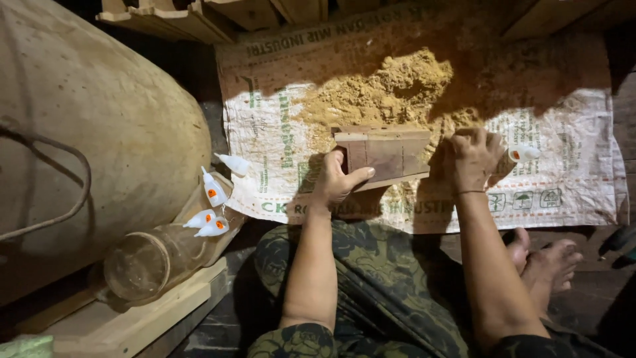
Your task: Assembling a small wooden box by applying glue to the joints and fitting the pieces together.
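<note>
My left hand [339, 178] grips the left end of a small brown wooden block [386, 154], thumb along its near edge. The block lies on a white woven sack [570, 179] spread on the floor, just below a heap of yellow sawdust [384, 89]. My right hand [472, 158] is closed at the block's right end, dusted with sawdust, and holds a small white squeeze bottle [523, 154] whose tip points right. My legs in camouflage trousers fold below the sack.
Several small white bottles with orange dots [211, 202] lie on a plank at left, beside a glass jar [149, 262] on its side. A large rounded tan body [86, 132] with a cable fills the left. My bare feet [546, 258] rest at right. Wooden pieces line the top.
</note>
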